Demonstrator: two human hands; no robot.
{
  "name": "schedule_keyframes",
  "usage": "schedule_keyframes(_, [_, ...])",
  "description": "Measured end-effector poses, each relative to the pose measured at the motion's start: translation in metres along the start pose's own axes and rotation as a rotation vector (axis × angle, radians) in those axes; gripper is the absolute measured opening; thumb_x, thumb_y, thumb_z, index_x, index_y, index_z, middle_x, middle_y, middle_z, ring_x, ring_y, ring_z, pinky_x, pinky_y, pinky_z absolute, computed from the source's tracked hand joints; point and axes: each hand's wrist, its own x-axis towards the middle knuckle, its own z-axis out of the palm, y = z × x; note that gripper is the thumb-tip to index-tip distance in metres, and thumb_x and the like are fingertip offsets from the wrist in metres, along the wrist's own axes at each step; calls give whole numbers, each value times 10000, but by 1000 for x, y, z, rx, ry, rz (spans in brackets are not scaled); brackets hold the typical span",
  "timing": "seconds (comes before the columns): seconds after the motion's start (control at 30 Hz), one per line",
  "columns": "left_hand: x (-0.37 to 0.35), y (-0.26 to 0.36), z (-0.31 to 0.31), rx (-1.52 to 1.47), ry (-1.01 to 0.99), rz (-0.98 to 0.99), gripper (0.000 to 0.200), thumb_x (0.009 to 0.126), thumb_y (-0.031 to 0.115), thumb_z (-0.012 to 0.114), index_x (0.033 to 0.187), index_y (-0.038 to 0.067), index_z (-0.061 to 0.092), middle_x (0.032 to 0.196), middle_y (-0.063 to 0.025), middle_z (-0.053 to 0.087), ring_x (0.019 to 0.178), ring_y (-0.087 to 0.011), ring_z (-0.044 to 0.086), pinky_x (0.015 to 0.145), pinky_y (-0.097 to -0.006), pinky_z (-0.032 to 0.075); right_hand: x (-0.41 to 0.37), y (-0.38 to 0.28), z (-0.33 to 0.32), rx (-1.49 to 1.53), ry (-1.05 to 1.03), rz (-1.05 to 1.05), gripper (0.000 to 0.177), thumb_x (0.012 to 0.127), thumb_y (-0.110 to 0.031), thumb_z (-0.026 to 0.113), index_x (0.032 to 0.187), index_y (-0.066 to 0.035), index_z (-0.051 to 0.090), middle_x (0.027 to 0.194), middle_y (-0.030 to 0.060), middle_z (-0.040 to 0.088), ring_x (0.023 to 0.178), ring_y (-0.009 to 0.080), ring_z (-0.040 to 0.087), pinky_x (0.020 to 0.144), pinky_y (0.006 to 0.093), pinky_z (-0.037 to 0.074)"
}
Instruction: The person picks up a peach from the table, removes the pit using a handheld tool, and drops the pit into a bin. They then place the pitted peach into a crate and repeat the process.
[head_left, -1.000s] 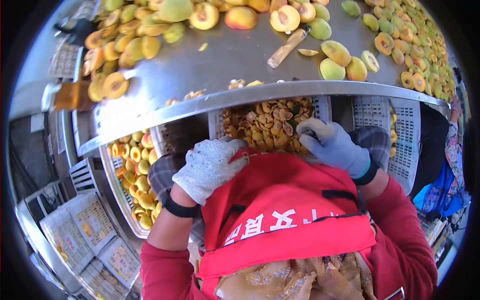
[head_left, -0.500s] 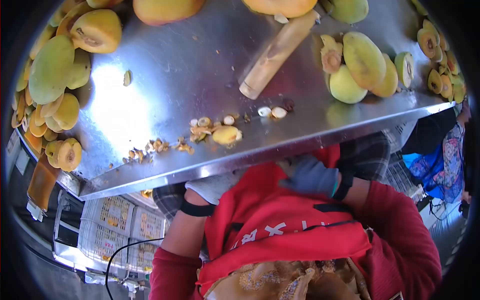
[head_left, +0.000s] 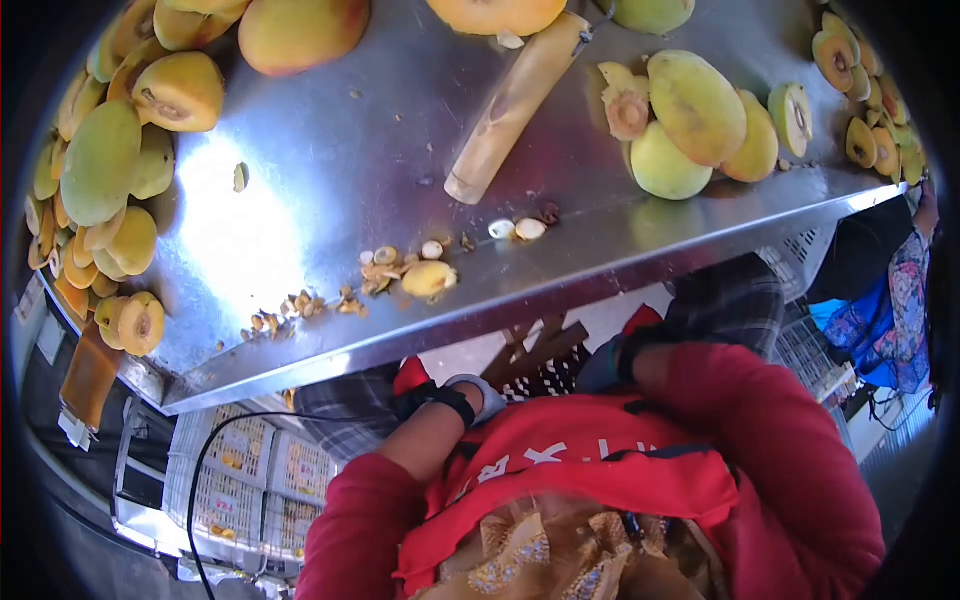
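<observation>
My left hand (head_left: pixel 484 398), in a light grey glove, rests low over my lap at the red apron (head_left: pixel 560 430), partly hidden behind my wrist. My right hand (head_left: pixel 600 368), in a blue-grey glove, is at the apron's other side near my knee. The fingers of both hands are hidden. Above them on the metal table (head_left: pixel 330 180) lie a wooden-handled tool (head_left: pixel 515 110), a small peeled yellow piece (head_left: pixel 429 280), two white pieces (head_left: pixel 516 230) and brown scraps (head_left: pixel 290 308).
Whole and cut yellow-green fruit (head_left: pixel 102 165) is heaped at the table's left, with more fruit (head_left: pixel 697 108) at the right. Crates (head_left: pixel 235 470) stand below left. A person (head_left: pixel 895 300) in a patterned blue garment is at the far right. The table's raised metal edge crosses above my lap.
Both hands have moved apart and drawn back toward my body. The apron no longer covers the gap between my legs, and the floor shows. The table view has shifted slightly left.
</observation>
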Motion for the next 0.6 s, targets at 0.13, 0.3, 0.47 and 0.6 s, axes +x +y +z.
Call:
schedule_keyframes(0.13, [-12, -20, -50, 135, 112, 49, 457, 832, 389, 459, 1177, 122, 595, 1209, -150, 566, 1126, -313, 534, 931, -398, 409, -49, 19, -45, -392, 544, -194, 360, 862, -297, 425, 1089, -92, 616, 994, 148, 642, 897, 327, 618, 806, 424, 467])
schedule_keyframes(0.3, [-46, -26, -57, 188, 659, 287, 376, 841, 344, 481, 1091, 111, 636, 1071, -159, 628, 1009, -317, 594, 850, -395, 464, -143, -26, -13, -361, 1218, -295, 246, 868, -250, 529, 990, -52, 611, 815, 133, 637, 721, 259, 638, 664, 352, 506])
schedule_keyframes(0.47, [-87, -7, 7, 209, 1436, 428, 308, 855, 204, 531, 1133, 86, 591, 1086, -160, 613, 962, -318, 605, 793, -372, 494, -168, -47, 20, -109, 1700, -963, 122, 880, -131, 535, 947, -38, 577, 725, 42, 567, 658, 115, 566, 609, 239, 466])
schedule_keyframes(0.6, [-125, 13, 77, -423, 1905, 959, 355, 858, 19, 531, 1213, 12, 522, 1206, -128, 552, 1029, -224, 572, 872, -322, 457, -206, -72, 1, -419, 2218, -685, 252, 883, -203, 521, 1073, -40, 556, 801, 77, 612, 752, 191, 601, 677, 300, 468])
